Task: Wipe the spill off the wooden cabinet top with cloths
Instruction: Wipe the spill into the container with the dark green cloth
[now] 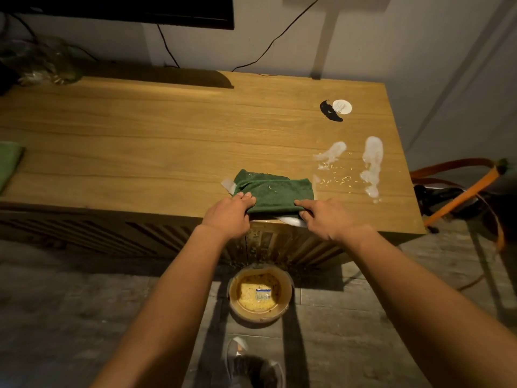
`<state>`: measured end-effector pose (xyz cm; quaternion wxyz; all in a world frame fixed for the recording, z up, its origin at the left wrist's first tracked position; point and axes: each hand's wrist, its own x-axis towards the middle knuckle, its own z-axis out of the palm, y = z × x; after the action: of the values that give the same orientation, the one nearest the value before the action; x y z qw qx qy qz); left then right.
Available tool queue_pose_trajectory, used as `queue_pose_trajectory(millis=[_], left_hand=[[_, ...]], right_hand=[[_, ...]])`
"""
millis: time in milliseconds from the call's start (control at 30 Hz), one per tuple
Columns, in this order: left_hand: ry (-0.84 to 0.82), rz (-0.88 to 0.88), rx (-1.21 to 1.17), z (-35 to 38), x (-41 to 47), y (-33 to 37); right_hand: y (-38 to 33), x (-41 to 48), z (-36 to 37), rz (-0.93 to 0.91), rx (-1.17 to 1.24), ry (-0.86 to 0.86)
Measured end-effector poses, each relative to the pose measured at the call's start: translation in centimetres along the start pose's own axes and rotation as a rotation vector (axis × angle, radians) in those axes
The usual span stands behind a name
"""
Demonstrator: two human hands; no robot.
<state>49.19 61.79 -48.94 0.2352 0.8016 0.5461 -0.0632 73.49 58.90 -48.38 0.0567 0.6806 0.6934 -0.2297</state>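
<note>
A person's left hand [233, 212] and right hand [324, 217] pinch the near corners of a folded dark green cloth [275, 191] at the front edge of the wooden cabinet top [140, 141], fingers curled closed over the hem on each side and thumbs hidden beneath; the cloth lies flat on the wood, flecked with pale crumbs, with wet sheen showing just beyond its left and near edges. Right of the cloth, a scatter of noodle bits [337, 179] and two milky white streaks [370, 166] remain unwiped, and farther back from the cloth sit a black smear [330, 111] and a small white disc [342, 106]. Directly below the cloth, on the floor, stands a bowl [260, 294] holding yellowish noodle waste and a small packet. A second green cloth [9, 161] waits far to the left of the first, at the cabinet's end. The work appears midway, with debris being drawn off the edge toward the bowl; the next move likely calls for carrying the cloth right, over the white streaks, and dragging them forward without smearing them wider
</note>
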Motion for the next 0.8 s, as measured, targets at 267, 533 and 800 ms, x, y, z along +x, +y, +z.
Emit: queue_pose_trajectory(millis=[267,533,800], left_hand=[[-0.089,-0.044,0.036,0.3,-3.2,0.8],[-0.164,-0.196,-0.029,5.9,-9.1,0.7],[-0.277,-0.194,-0.06,11.0,-10.4,-1.6]], right_hand=[[-0.9,-2.9,0.6,-0.046,0.005,-0.065],[-1.9,-9.0,7.1,-0.015,0.092,-0.16],[-2.8,-9.6,12.7,0.009,0.064,-0.235]])
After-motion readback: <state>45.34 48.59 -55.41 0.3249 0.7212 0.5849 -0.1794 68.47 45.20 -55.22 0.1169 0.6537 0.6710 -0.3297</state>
